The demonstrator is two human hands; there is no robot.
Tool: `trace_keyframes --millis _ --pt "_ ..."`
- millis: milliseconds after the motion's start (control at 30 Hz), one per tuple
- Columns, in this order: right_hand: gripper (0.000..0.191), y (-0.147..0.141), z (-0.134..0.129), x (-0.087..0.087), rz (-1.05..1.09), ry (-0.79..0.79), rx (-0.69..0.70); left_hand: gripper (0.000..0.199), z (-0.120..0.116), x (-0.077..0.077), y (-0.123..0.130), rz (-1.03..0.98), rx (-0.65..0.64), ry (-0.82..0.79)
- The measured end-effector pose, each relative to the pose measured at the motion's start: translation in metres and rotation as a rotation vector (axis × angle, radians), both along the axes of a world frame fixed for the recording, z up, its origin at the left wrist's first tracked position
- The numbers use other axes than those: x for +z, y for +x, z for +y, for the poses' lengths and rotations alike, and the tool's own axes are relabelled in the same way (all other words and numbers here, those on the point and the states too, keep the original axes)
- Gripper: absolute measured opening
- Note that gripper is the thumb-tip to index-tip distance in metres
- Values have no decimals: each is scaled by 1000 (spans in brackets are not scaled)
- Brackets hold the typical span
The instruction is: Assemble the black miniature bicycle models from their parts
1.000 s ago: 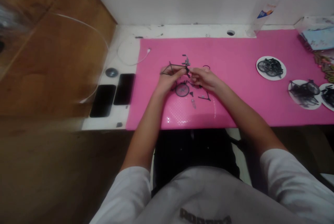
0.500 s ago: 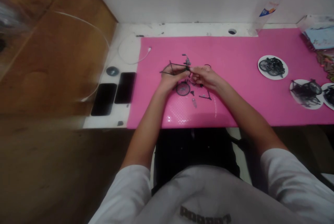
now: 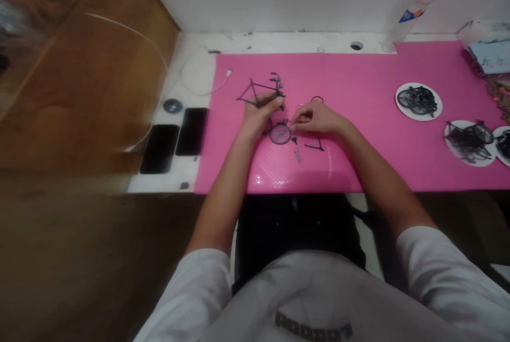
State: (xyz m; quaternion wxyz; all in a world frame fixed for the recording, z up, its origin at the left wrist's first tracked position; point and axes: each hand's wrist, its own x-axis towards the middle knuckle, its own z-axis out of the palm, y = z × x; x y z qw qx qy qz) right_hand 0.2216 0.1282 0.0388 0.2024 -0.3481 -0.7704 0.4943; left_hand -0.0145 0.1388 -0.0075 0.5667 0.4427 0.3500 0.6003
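1. Two hands work over the pink mat, near the centre of the frame.
2. Left hand: closed on the toy bike frame, pinching its front end between thumb and fingers; the bike frame tilts above the mat, just left of centre, its handlebar at the upper right end.
3. Right hand: fingers curled, thumb and fingertips drawn together just beside the wheel; whether they grip something, I cannot tell.
4. Below the hands, mid-frame: the saddle, a grey piece and a black bracket.
5. Right side: white plates bearing dark bike parts.
6. Left side: two phones.
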Motion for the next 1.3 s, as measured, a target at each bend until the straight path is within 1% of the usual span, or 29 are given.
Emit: trace_keyframes --millis 100,167,500,633,833,900,1000,1100,1200,1300 --pt "26 -3 -5 2 -93 7 154 54 0 1 0 -5 6 -5" --pt "24 -6 -9 2 -134 5 195 53 -1 1 0 7 2 -4" --pt "14 -20 -17 -6 -211 77 187 53 -5 3 2 5 -74 -31" --pt "12 -24 -21 0 -297 136 182 52 -6 3 1 9 -98 -53" --pt "12 -33 -29 9 -445 246 193 55 -6 1 1 12 -90 -70" --pt "10 -33 -30 9 -448 252 169 56 -6 0 1 17 -85 -59" --pt "12 -30 -27 7 -396 277 86 57 -5 0 1 19 -69 -20" --pt "12 -23 -20 2 -298 315 -10 56 -6 2 2 19 -62 -3" --pt "11 -16 -12 -3 -186 285 -106 56 -9 4 3 14 -43 -22" --pt "15 -12 -3 -8 -74 278 -232 55 -12 7 3 9 -70 -35"
